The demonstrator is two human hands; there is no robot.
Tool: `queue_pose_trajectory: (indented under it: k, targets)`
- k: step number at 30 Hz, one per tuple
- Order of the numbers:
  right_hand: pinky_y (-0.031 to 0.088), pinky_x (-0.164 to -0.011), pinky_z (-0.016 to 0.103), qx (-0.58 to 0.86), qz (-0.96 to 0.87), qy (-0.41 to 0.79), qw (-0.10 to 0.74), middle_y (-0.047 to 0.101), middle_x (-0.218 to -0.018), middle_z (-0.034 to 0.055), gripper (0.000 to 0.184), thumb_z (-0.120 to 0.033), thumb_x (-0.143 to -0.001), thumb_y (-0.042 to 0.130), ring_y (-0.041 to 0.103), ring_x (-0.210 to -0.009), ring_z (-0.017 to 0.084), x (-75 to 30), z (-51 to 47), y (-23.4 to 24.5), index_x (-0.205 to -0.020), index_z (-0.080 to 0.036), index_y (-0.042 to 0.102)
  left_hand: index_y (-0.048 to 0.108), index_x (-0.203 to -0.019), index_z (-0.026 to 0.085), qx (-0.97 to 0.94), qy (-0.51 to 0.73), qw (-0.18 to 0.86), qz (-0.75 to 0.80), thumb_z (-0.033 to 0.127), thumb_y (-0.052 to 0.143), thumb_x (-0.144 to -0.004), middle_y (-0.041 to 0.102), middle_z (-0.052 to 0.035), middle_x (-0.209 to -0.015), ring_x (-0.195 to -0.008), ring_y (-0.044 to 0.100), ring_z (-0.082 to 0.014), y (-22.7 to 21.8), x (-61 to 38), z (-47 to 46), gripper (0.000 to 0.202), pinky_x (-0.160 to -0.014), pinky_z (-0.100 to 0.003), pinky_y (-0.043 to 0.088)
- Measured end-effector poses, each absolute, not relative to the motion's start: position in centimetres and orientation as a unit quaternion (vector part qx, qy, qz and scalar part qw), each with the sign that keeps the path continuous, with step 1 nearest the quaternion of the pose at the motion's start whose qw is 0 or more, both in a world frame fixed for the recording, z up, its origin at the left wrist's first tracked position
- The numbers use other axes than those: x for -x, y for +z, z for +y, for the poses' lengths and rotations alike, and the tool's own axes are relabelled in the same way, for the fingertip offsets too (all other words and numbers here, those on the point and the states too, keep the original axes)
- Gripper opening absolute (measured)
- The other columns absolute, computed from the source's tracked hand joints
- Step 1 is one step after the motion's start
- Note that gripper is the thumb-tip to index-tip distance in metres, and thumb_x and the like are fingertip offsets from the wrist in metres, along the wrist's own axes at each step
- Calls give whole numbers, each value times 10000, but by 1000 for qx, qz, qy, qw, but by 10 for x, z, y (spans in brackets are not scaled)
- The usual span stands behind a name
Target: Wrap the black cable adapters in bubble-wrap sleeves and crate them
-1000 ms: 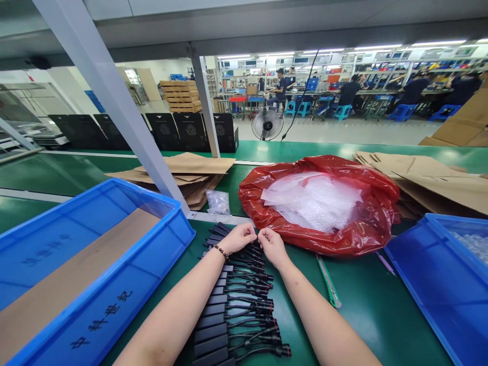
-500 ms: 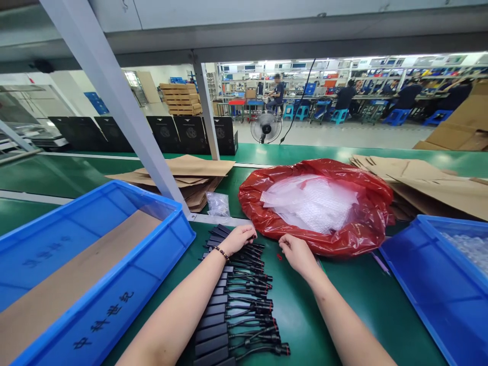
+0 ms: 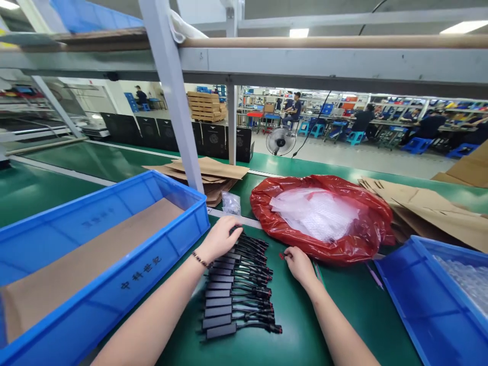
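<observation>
A row of black cable adapters (image 3: 219,293), flat boxes with short leads and red-ringed plugs, lies on the green bench. My left hand (image 3: 223,236), with a beaded bracelet at the wrist, curls over the far end of the row. Its fingers are closed around a black adapter there, mostly hidden by the hand. To the right of the row, my right hand (image 3: 299,263) is low over the bench, thumb and forefinger pinched together at some small red pieces (image 3: 281,255). How many of these it holds is too small to tell.
A red plastic bag (image 3: 267,208) of bubble-wrap sleeves (image 3: 316,213) lies beyond my right hand. Blue bins stand at left (image 3: 171,254) and right (image 3: 404,284). Behind are cardboard sheets (image 3: 423,198), a small clear bag (image 3: 231,203) and a metal post (image 3: 177,112). A purple pen (image 3: 375,277) lies at right.
My left hand has drawn back from the plugs to the boxes at the row's far end. The right fingertips have come up to the red pieces. The view has tilted up and left.
</observation>
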State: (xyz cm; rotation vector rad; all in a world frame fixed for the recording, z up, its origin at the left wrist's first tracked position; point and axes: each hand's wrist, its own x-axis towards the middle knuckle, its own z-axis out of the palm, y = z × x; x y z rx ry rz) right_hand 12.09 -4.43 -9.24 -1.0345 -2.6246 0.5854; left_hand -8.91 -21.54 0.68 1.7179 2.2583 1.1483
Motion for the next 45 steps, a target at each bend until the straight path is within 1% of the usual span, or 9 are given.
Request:
queue_pose_trajectory:
  k: [3, 7, 12, 16, 20, 27, 32, 37, 45]
  targets:
    - [440, -710, 256, 356, -897, 211, 152, 636, -826, 74, 227, -120, -703, 491, 607, -764, 179, -128, -45, -92, -869, -153, 643, 578, -934, 199, -529, 364, -10, 766, 317, 418, -832, 601, -65, -1063, -1044, 508, -193, -3, 89, -284, 224, -957, -364, 373]
    - [446, -738, 277, 350, -895, 215, 173, 631, -888, 91, 258, -175, -726, 452, 610, -782, 182, -146, -55, -91, -914, -148, 627, 591, -960, 213, -466, 292, -30, 835, 346, 409, -840, 611, -62, -1080, -1072, 519, -202, -57, 82, -363, 256, -956, -378, 403]
    - [469, -708, 314, 338, -880, 228, 243, 655, -829, 74, 274, -332, -741, 415, 611, -726, 192, -184, -89, -99, -819, -174, 626, 574, -1112, 185, -399, 207, -73, 890, 363, 446, -808, 544, -98, -1233, -1202, 427, -264, -112, 65, -406, 375, -996, -447, 362]
    - [477, -634, 296, 341, -862, 234, 295, 661, -757, 52, 291, -405, -752, 405, 611, -670, 195, -220, -129, -102, -742, -201, 613, 585, -1113, 177, -384, 201, -78, 898, 346, 432, -809, 545, -99, -1238, -1210, 420, -257, -117, 60, -405, 380, -1017, -428, 337]
    - [459, -604, 286, 286, -875, 219, 324, 619, -693, 31, 239, -378, -795, 413, 586, -626, 184, -238, -175, -94, -712, -226, 578, 589, -1103, 194, -390, 207, -81, 893, 331, 429, -806, 553, -87, -1227, -1200, 429, -254, -114, 60, -405, 364, -1012, -433, 336]
    - [403, -707, 282, 115, -945, 126, 279, 588, -798, 67, 231, -217, -853, 394, 527, -765, 177, -196, -224, -86, -838, -188, 623, 611, -1059, 184, -392, 212, -78, 892, 294, 437, -800, 571, -94, -1197, -1167, 455, -245, -110, 56, -407, 331, -996, -404, 352]
    - [337, -674, 269, 122, -971, 30, 205, 577, -821, 66, 164, -135, -807, 473, 481, -771, 177, -157, -238, -86, -835, -173, 630, 612, -1054, 183, -384, 214, -76, 895, 271, 441, -799, 568, -89, -1199, -1167, 454, -232, -107, 52, -407, 319, -998, -386, 345]
    - [290, -642, 283, 130, -978, -39, 159, 572, -807, 75, 157, -126, -811, 478, 470, -765, 185, -145, -241, -90, -760, -162, 622, 620, -1038, 176, -379, 224, -76, 894, 255, 449, -793, 577, -93, -1182, -1154, 465, -231, -104, 49, -408, 309, -984, -380, 359]
    - [298, -651, 289, 99, -986, -24, 134, 589, -798, 72, 151, -116, -804, 472, 488, -763, 188, -152, -237, -82, -738, -169, 597, 625, -1028, 180, -371, 244, -67, 893, 247, 456, -788, 576, -92, -1185, -1157, 461, -235, -104, 48, -409, 301, -996, -387, 346]
